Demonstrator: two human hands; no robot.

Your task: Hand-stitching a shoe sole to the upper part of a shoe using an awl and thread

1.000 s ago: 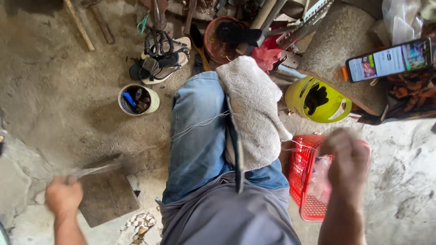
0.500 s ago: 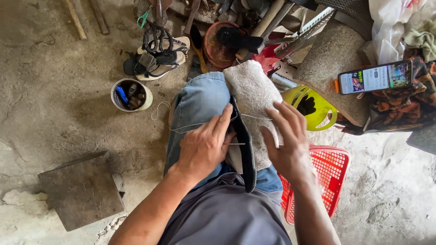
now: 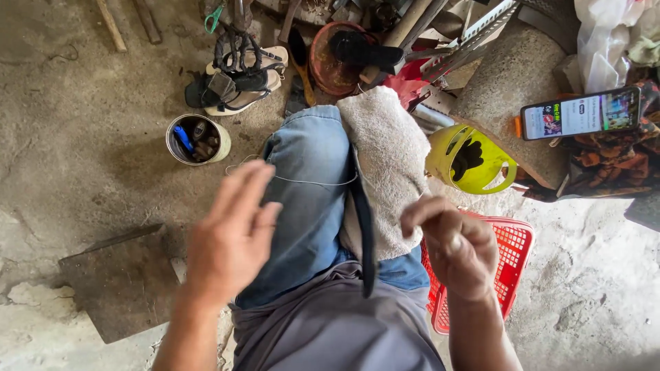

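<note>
- Thin pale thread: it runs across my jeans-clad knee, from a small loop on the left towards the grey towel, lying slack on the denim so it is within reach of both hands.
- My left hand hovers above the thigh, fingers spread and empty.
- My right hand is curled, thumb and fingertips pinched together; whether it grips the thread's end I cannot tell.
- The towel is draped over my knee as a pad, a dark strap lying along it.
- Rough concrete floor: tin of oddments, sandals, yellow jug, red basket, phone propped on clutter.
</note>
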